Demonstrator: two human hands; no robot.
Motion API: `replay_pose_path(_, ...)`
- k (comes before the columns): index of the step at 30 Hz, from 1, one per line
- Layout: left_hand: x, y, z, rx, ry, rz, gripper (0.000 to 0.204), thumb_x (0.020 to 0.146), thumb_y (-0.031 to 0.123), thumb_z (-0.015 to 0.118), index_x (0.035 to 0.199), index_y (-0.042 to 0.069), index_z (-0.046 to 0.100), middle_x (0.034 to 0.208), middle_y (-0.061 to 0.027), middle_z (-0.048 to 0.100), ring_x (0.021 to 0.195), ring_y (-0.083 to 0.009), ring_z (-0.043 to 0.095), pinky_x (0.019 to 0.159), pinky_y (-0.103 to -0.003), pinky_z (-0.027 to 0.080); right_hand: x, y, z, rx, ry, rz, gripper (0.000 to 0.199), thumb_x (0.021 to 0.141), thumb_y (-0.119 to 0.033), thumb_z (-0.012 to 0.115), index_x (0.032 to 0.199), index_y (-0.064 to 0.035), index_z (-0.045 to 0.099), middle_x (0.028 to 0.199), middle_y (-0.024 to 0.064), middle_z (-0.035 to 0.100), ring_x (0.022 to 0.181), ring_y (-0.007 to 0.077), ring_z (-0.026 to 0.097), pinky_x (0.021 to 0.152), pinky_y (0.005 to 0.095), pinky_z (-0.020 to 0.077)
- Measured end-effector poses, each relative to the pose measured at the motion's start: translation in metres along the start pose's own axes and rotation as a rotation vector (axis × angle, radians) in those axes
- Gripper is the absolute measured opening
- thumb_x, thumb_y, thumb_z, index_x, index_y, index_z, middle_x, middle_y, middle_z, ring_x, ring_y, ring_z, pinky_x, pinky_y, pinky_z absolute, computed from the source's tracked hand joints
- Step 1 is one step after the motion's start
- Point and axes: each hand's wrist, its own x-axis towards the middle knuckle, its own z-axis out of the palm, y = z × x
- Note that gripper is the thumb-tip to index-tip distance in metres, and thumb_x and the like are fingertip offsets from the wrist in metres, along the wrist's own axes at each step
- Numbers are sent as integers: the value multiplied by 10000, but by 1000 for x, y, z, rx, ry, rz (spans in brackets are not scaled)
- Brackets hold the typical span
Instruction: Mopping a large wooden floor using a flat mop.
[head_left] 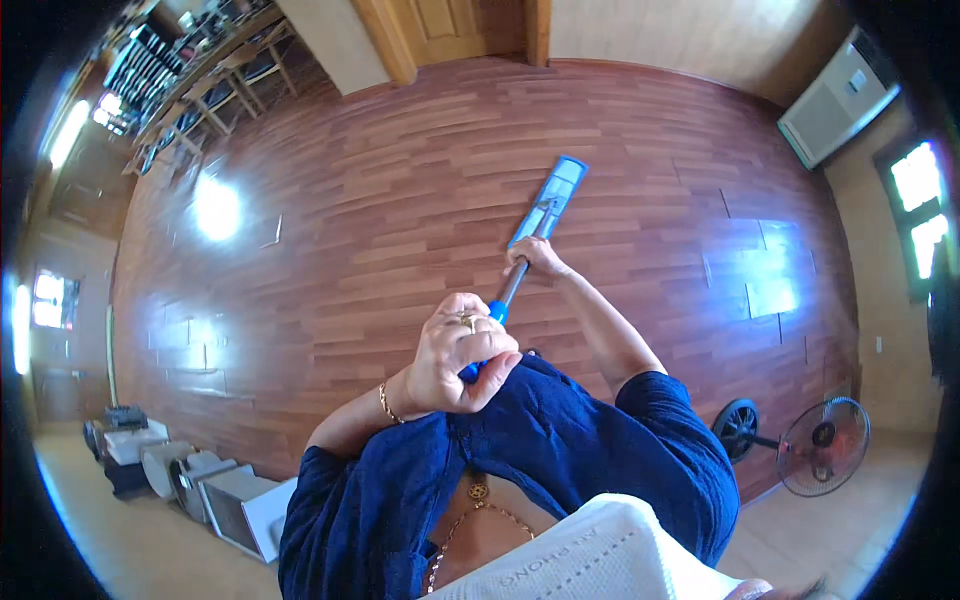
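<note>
A flat mop with a blue head (561, 188) rests on the brown wood-look floor (420, 190) ahead of me. Its metal pole (513, 284) runs back toward my chest and ends in a blue grip. Up near my chest, my left hand (462, 350) is closed around that blue grip, with a ring and a gold bracelet on it. Lower down the pole, my right hand (537, 258) wraps round the metal shaft, not far from the mop head. Part of the head's near end is hidden behind my right hand.
A standing fan (822, 447) with a round black base is at the right. A white air conditioner (838, 100) stands by the far right wall. Wooden chairs (208, 100) line a counter at the far left. Boxes and appliances (205, 485) sit along the left wall. A wooden door (460, 30) is ahead.
</note>
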Motion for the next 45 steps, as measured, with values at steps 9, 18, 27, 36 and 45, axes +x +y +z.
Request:
replay_pose_path(9,167,-38,242,337,96,50,211,680,111,759,846,45,647,668,-32,588,599,-187,576,704,-358,479,-30,179,-97,254,-223,-440,226,643,-253,679,620,-83,531,615,149,555,616,385,557,531,454,413)
replay_pose_path(18,223,-289,409,448,104,100,308,696,248,828,800,75,595,647,-10,497,628,-208,549,646,-321,470,34,412,-61,418,-614,-602,241,667,-248,700,704,-30,603,659,188,584,600,329,582,546,441,430)
replay_pose_path(27,149,-393,413,526,202,31,425,659,391,862,680,114,540,615,-9,575,573,-185,589,665,-352,522,78,505,30,276,-613,-736,196,669,-284,734,757,-118,678,744,144,651,738,371,624,641,461,489)
replay_pose_path(36,23,-437,366,284,350,11,386,823,421,724,782,105,507,613,-12,616,577,-181,640,706,-408,479,74,530,87,232,-411,-482,137,628,-147,651,646,-74,536,647,136,579,664,369,589,570,478,430)
replay_pose_path(45,-82,-557,358,-20,466,-93,172,801,107,685,733,90,528,676,-52,628,680,-216,647,843,-459,436,89,614,153,-121,-256,-190,144,655,-212,666,657,-138,542,693,92,596,732,343,617,624,461,476)
